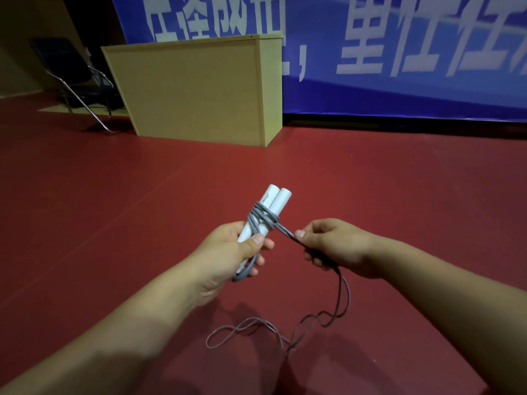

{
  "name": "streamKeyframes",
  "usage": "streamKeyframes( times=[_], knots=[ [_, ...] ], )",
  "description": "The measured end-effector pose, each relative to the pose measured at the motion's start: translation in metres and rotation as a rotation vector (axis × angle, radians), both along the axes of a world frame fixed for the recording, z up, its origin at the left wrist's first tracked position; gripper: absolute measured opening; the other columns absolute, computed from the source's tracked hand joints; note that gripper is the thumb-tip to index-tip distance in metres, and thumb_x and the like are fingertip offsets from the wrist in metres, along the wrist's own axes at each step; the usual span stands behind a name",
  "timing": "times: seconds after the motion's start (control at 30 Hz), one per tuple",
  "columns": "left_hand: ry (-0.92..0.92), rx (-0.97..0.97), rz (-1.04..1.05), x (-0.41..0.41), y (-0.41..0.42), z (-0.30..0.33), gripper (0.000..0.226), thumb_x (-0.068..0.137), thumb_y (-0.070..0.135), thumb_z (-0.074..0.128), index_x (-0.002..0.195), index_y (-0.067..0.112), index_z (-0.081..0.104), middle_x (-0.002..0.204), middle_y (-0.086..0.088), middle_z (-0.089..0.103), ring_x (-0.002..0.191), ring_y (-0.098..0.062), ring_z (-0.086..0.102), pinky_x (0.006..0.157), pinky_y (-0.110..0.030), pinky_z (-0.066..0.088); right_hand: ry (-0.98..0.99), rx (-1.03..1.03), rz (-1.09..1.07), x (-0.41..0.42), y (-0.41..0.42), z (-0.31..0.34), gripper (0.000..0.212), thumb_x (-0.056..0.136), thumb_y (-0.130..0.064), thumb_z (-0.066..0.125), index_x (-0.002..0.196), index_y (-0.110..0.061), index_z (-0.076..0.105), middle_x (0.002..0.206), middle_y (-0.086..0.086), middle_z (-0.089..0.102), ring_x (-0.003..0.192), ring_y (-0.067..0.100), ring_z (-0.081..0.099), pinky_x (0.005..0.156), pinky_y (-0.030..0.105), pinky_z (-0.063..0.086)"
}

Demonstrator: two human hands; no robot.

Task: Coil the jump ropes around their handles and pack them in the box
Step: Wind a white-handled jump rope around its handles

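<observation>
The left hand [228, 252] clamps two white handles [266, 212] upright before the wooden box [196, 89], while the right hand [333, 246] pinches the grey rope [285, 230] wound around them.

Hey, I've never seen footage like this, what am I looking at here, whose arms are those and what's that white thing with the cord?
There is no machine here. A person wears a camera on the head, so you look down their own arms. The left hand grips two white handles side by side. A few turns of the grey rope are wound around them. The right hand pinches the rope, pulling it taut. The loose rest trails on the red floor. Behind stand a wooden cabinet, a chair and a blue banner.
</observation>
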State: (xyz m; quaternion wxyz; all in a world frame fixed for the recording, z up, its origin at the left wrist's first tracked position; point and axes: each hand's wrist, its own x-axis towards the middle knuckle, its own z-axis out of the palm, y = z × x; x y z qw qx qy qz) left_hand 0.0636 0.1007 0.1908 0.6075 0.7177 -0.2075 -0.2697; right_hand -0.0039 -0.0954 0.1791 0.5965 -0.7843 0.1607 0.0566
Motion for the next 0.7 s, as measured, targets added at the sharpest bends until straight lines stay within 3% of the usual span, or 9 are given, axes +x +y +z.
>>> streamKeyframes(
  times=[0.17, 0.33, 0.7],
  knots=[
    [-0.068, 0.152, 0.078, 0.010, 0.002, -0.003, 0.024, 0.100, 0.012, 0.052, 0.079, 0.011, 0.064, 0.056, -0.004, 0.052, 0.045, -0.012, 0.043, 0.043, -0.019, 0.037, -0.027, -0.005, 0.006, 0.003, -0.001, 0.000, 0.020, 0.098, -0.027, 0.056, 0.090, -0.009, 0.055, 0.068, 0.008, 0.056, 0.049, 0.014, 0.047, 0.046, 0.022, 0.042],
    [-0.063, 0.125, 0.106, 0.012, 0.002, -0.002, 0.022, 0.100, 0.011, 0.051, 0.079, 0.010, 0.059, 0.048, 0.010, 0.052, 0.042, -0.005, 0.040, 0.040, -0.018, 0.032, -0.044, -0.057, 0.024, 0.004, -0.003, -0.003, 0.020, 0.093, -0.028, 0.063, 0.086, -0.011, 0.059, 0.063, 0.003, 0.055, 0.057, 0.017, 0.048, 0.059, 0.034, 0.045],
    [-0.075, 0.110, 0.200, 0.014, 0.001, -0.005, 0.028, 0.102, 0.025, 0.050, 0.077, 0.012, 0.053, 0.042, 0.014, 0.047, 0.040, -0.007, 0.033, 0.038, -0.018, 0.028, -0.047, -0.260, 0.036, 0.005, -0.006, 0.002, 0.009, 0.088, -0.018, 0.069, 0.081, -0.015, 0.066, 0.064, 0.000, 0.060, 0.051, 0.005, 0.051, 0.048, 0.017, 0.038]
  ],
)
